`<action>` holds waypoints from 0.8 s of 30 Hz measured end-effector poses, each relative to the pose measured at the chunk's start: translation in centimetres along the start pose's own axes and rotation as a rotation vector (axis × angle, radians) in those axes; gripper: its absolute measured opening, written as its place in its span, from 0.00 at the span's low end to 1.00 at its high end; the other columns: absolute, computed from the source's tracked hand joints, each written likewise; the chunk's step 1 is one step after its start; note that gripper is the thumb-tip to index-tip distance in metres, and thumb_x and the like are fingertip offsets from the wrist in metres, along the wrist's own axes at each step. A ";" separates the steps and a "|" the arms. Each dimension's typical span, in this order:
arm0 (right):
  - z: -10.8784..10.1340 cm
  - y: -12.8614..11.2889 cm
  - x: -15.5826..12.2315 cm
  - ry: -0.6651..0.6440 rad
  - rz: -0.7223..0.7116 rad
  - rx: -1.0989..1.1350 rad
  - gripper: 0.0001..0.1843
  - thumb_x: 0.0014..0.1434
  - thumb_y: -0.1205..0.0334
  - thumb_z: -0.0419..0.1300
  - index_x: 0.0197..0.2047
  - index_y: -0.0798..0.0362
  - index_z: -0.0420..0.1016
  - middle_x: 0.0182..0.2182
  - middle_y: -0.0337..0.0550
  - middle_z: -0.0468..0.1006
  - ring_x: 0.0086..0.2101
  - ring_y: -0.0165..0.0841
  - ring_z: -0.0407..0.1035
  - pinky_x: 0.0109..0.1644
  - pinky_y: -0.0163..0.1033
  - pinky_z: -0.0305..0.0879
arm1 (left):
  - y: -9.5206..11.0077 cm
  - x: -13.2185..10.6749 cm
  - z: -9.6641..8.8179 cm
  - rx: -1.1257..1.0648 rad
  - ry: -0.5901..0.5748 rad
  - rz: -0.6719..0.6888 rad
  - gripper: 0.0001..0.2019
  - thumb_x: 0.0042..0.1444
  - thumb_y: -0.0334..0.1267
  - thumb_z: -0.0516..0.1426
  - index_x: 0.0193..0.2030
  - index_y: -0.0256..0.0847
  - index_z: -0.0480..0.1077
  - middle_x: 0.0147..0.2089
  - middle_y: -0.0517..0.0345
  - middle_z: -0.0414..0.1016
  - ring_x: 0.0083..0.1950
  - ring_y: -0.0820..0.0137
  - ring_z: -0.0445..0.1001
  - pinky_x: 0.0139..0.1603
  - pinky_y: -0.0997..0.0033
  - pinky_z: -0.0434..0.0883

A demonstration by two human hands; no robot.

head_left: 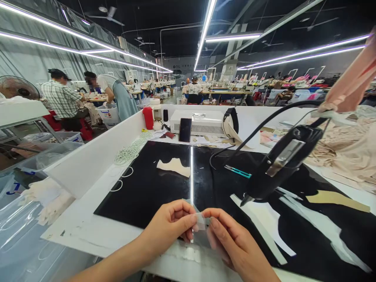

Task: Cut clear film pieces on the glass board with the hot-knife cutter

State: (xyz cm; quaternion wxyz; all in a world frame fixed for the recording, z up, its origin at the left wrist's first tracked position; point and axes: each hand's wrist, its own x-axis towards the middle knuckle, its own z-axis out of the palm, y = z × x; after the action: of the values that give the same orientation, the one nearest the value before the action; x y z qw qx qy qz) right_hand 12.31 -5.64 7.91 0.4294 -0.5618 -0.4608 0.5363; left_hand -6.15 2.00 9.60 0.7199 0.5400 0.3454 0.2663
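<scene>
Both hands meet at the front edge of a black work mat (170,188). My left hand (172,221) pinches a small piece of clear film (201,221) between thumb and fingers. From the other side, my right hand (230,239) grips the same film with thumb and forefinger; its lower fingers are slightly blurred. Beyond them lies a cream fabric piece (174,167). Right of my hands hangs a black hand tool (276,168) with a pointed tip, its kind unclear. White cut pieces (268,221) rest beneath it, near teal thread snips (238,171).
A phone (185,130) leans against a white vented box (199,121) at the back. Pale cord (129,150) is heaped at the left. A black cable (252,135) arches across the right side. Beige fabric (343,145) is piled far right. Other people work beyond the low wall (96,168).
</scene>
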 end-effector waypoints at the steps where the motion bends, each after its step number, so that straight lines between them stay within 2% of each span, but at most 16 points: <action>1: -0.2 0.1 0.0 -0.012 0.020 0.026 0.38 0.58 0.21 0.59 0.50 0.48 0.76 0.23 0.32 0.65 0.20 0.24 0.47 0.21 0.33 0.40 | 0.1 -0.1 0.0 -0.010 0.010 -0.009 0.23 0.54 0.58 0.70 0.36 0.37 0.73 0.31 0.59 0.75 0.29 0.75 0.70 0.34 0.73 0.69; 6: -0.8 -0.1 -0.2 -0.076 0.121 0.059 0.36 0.51 0.24 0.68 0.42 0.49 0.78 0.21 0.29 0.57 0.20 0.23 0.44 0.22 0.32 0.40 | 0.0 -0.3 0.0 -0.066 0.021 -0.070 0.27 0.52 0.62 0.70 0.33 0.37 0.73 0.30 0.59 0.74 0.28 0.76 0.68 0.32 0.75 0.67; 11: -0.8 -0.3 -0.3 -0.069 0.159 0.079 0.36 0.51 0.24 0.68 0.37 0.51 0.75 0.21 0.28 0.55 0.21 0.21 0.43 0.22 0.30 0.39 | -0.8 -0.4 0.0 -0.216 -0.012 -0.171 0.32 0.50 0.68 0.68 0.41 0.37 0.73 0.36 0.56 0.76 0.30 0.76 0.70 0.31 0.75 0.70; 14: -0.6 -0.2 -0.3 -0.074 0.138 0.084 0.35 0.52 0.24 0.68 0.37 0.51 0.75 0.21 0.28 0.55 0.21 0.21 0.42 0.22 0.31 0.39 | -0.7 -0.5 0.0 -0.149 -0.002 -0.148 0.31 0.49 0.65 0.70 0.40 0.37 0.73 0.35 0.58 0.75 0.29 0.77 0.69 0.30 0.77 0.68; 20: -0.5 0.0 -0.4 -0.104 0.122 0.072 0.37 0.51 0.22 0.67 0.37 0.51 0.75 0.21 0.27 0.53 0.20 0.21 0.40 0.22 0.32 0.37 | -0.1 -0.6 -0.1 -0.011 0.027 -0.127 0.22 0.54 0.56 0.70 0.32 0.38 0.71 0.27 0.62 0.70 0.27 0.77 0.65 0.27 0.78 0.64; 24: -1.1 0.3 -0.4 -0.113 0.149 0.115 0.36 0.50 0.24 0.69 0.39 0.51 0.75 0.22 0.27 0.55 0.20 0.19 0.41 0.22 0.32 0.36 | 0.2 -0.6 -0.4 -0.032 0.064 -0.124 0.23 0.50 0.56 0.72 0.31 0.39 0.70 0.27 0.63 0.69 0.27 0.76 0.64 0.26 0.78 0.64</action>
State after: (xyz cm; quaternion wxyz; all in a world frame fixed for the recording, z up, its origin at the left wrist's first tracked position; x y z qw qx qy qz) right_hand 13.45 -6.12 7.78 0.3932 -0.5378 -0.4095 0.6233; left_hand -6.82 1.86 9.82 0.7322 0.4970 0.3969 0.2438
